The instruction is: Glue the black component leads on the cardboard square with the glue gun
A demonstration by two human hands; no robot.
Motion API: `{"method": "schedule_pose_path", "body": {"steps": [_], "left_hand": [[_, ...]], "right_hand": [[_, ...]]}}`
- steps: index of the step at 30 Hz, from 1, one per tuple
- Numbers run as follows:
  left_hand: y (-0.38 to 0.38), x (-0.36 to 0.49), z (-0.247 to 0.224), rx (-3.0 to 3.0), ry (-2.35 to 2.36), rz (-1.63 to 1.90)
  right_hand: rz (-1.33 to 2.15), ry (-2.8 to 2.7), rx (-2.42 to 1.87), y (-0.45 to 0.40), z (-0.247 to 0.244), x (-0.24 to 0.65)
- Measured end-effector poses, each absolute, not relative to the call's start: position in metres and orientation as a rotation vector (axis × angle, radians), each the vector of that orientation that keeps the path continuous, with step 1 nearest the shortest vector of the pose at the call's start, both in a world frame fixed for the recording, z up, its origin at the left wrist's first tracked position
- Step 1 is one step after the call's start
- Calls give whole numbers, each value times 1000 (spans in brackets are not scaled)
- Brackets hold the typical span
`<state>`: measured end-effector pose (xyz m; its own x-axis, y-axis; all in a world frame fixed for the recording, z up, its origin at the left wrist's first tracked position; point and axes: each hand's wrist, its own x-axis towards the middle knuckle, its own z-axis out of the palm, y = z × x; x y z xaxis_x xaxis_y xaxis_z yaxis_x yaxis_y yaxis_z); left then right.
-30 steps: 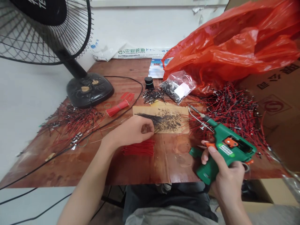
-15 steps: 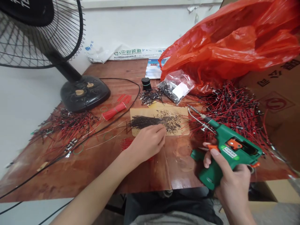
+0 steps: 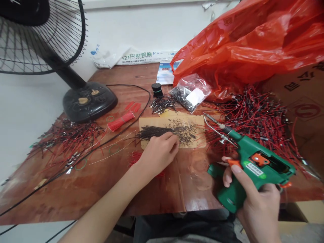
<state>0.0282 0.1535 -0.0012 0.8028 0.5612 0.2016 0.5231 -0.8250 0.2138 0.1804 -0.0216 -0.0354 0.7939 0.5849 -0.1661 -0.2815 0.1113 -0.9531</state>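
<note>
My right hand (image 3: 255,199) is wrapped round the handle of a green soldering gun (image 3: 265,165), thumb and a finger by its orange trigger. The gun's metal tip points up and left, near the right end of a tan board (image 3: 201,143), apart from it. Over the front edge of that board, my left hand (image 3: 162,152) has its fingers closed in a pinch; whatever they hold is hidden. Just behind these fingers lies a bundle of black wires (image 3: 154,131), with many small dark bits scattered to its right. Some red wires (image 3: 134,157) show beside the left wrist, partly covered.
A black fan (image 3: 89,99) stands at the left, its cord crossing the table. Piles of red and black wires (image 3: 255,125) lie right and left (image 3: 76,135). Behind the board are a clear bag (image 3: 191,92) and a black wire bundle (image 3: 157,90). A red plastic bag (image 3: 243,50) overhangs the right.
The soldering gun and my right hand sit slightly lower and further right in the view. My left hand keeps nearly the same place over the board. The whole view has shifted a little.
</note>
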Motion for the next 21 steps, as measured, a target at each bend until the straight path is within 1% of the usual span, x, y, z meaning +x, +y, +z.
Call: {"method": "schedule_pose_path", "body": {"steps": [6,13,21], "left_hand": [[156,25,-4,2720,735,410],[158,27,-7,2589,762,506],[161,27,-9,2534,668,568]], "right_hand": [[630,-270,-1336,-19,-33,179],[652,-228,-1322,-23,-38,181],[656,-208,-1318,-23,-36,180]]}}
